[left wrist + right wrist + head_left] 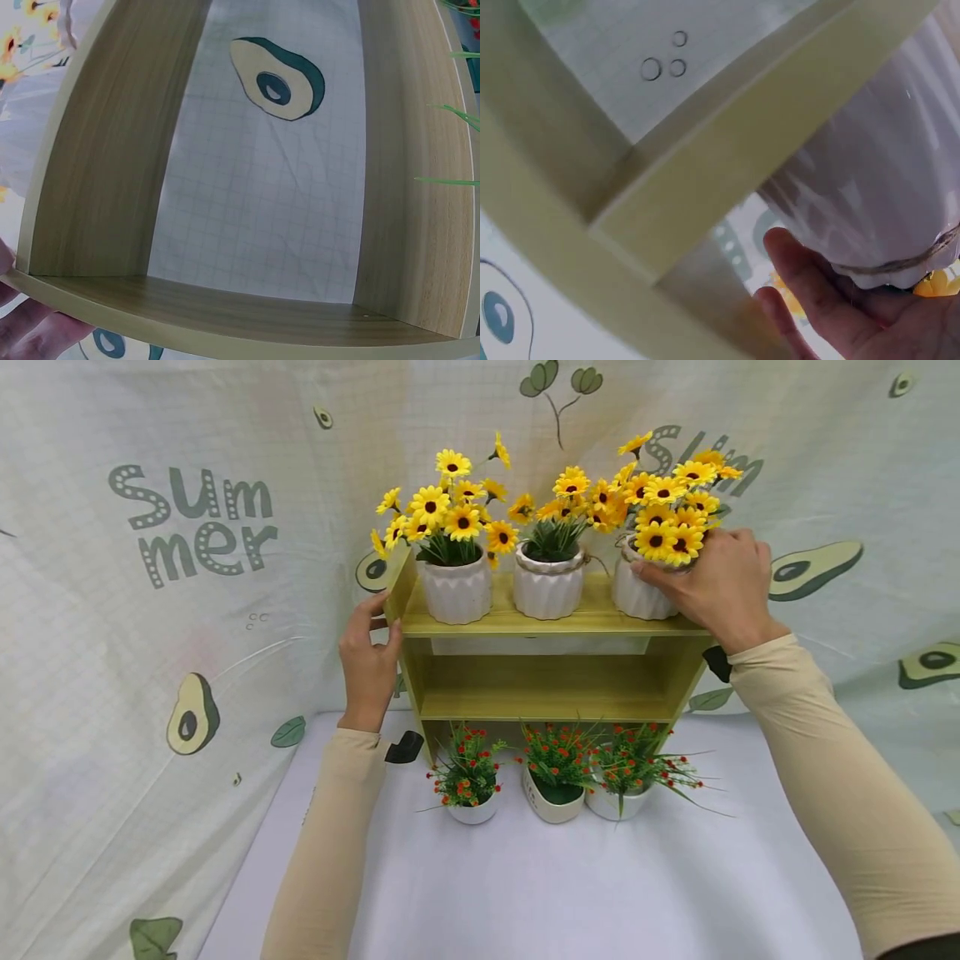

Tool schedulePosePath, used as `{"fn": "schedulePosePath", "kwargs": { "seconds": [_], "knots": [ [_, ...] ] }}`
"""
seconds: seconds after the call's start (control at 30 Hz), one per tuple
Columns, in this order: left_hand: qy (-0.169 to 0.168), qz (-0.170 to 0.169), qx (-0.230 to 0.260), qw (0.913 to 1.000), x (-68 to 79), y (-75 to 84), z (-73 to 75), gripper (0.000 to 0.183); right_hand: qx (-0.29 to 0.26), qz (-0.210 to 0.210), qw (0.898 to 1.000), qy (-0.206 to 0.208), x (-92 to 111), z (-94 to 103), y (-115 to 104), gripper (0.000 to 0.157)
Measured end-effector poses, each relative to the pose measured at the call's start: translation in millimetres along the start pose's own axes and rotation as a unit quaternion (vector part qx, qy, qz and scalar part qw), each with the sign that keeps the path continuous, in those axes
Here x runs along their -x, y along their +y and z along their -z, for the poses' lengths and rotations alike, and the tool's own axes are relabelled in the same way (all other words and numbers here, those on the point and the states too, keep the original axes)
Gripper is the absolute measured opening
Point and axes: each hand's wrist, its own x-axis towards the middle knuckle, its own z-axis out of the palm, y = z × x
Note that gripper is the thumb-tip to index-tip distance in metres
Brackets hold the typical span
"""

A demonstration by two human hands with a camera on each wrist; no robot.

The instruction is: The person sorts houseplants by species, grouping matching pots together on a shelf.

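A wooden shelf rack [540, 687] stands upright, its top board bearing three white fluted pots of yellow daisy-like flowers. My left hand [369, 656] holds the rack's upper left side panel; in the left wrist view its fingers [49, 334] are at the panel's outer corner. At the right end of the top board, my right hand [729, 583] grips the right flower pot [636, 592] near its rim, under the blooms. The right wrist view has this pot [877, 165] beside the shelf board, with twine round its neck. Further left are the middle pot [547, 589] and left pot [457, 592].
Before the rack's lower level, three pots of red-flowered greenery, left [474, 812], middle [551, 808] and right [617, 803], stand on the white tabletop [555, 893]. A pale avocado-printed cloth [210, 635] hangs behind. The middle shelf level holds no pots.
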Motion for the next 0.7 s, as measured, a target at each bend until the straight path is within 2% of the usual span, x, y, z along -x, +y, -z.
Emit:
{"fn": "schedulePosePath", "kwargs": {
  "seconds": [0.23, 0.37, 0.57, 0.7],
  "knots": [
    [-0.006, 0.001, -0.002, 1.0, 0.2, -0.4, 0.5, 0.038, 0.012, 0.016, 1.0, 0.008, 3, -0.4, 5, 0.094],
    [-0.006, 0.001, -0.003, 1.0, 0.4, -1.3, 0.8, 0.038, 0.016, 0.017, 0.999, 0.026, 9, -4.0, 5, 0.097],
    [-0.002, -0.003, -0.005, 1.0, 1.0, -1.4, 0.9, 0.037, 0.005, 0.027, 0.997, 0.078, 37, -12.2, 12, 0.103],
    [-0.003, 0.002, 0.0, 1.0, 0.5, 0.0, 0.1, 0.038, -0.02, 0.044, 0.991, 0.128, 60, -17.5, 21, 0.106]
  ]
}}
